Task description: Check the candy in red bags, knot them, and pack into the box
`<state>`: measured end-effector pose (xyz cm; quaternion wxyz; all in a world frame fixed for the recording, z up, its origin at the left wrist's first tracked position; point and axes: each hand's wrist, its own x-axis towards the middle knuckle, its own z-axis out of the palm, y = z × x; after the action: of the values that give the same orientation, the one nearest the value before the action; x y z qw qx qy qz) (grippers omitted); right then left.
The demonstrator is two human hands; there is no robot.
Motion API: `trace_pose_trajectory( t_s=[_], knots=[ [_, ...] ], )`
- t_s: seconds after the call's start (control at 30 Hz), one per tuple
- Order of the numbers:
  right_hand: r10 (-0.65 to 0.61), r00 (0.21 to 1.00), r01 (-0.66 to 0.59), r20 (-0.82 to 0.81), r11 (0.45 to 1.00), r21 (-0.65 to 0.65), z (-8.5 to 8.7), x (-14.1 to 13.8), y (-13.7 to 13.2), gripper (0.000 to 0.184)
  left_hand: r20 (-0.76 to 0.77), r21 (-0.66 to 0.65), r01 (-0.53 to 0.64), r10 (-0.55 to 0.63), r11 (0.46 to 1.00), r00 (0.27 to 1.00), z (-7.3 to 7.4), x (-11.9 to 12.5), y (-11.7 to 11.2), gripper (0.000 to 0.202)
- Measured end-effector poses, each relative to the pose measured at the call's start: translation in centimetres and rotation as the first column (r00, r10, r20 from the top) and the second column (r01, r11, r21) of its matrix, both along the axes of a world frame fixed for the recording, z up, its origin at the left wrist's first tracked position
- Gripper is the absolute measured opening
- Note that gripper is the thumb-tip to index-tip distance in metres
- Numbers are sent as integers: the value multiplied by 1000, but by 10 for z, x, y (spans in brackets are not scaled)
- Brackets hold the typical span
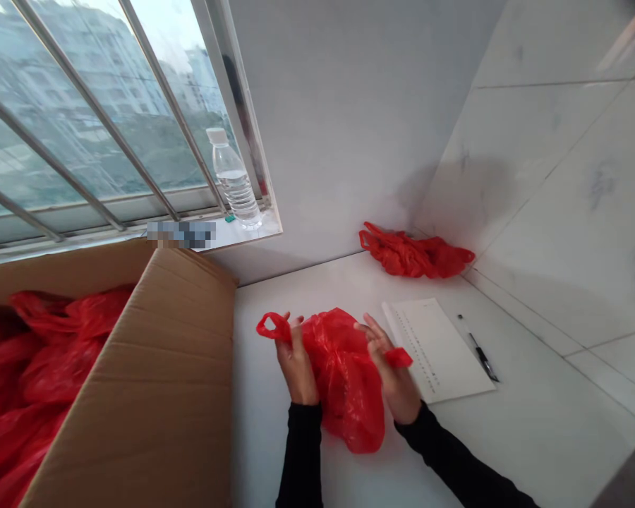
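Note:
A crumpled red plastic bag [343,374] lies on the white table [534,437] in front of me. My left hand [295,363] is closed on the bag's left handle loop, pulled out to the left. My right hand [394,370] pinches the bag's right handle, which sticks out to the right. Both arms wear black sleeves.
A large cardboard box [153,395] full of red bags [26,367] stands at the left. Another red bag [415,254] lies in the far corner. A sheet of paper [437,349] and a pen [481,356] lie to the right. A water bottle [236,180] stands on the window sill.

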<state>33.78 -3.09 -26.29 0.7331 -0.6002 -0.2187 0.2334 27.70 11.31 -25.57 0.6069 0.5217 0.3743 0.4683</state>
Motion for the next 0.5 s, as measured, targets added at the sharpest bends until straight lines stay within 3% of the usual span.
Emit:
trace_pose_trajectory(
  t_s=[0.1,0.17,0.3,0.5],
  knots=[
    [99,945,-25,311,972,-234,-28,0,11,60,-151,99,106,-90,989,984,-13,8,-9,47],
    [145,904,-15,403,951,-308,-46,4,19,58,-244,148,142,-103,979,964,-22,13,-12,47],
    [201,886,-48,419,937,-347,-73,12,22,56,-392,215,184,-88,959,916,-37,16,-13,48],
    [270,892,-151,363,934,-322,-97,17,-2,58,-532,230,231,-76,945,843,-43,3,-31,47]
  ],
)
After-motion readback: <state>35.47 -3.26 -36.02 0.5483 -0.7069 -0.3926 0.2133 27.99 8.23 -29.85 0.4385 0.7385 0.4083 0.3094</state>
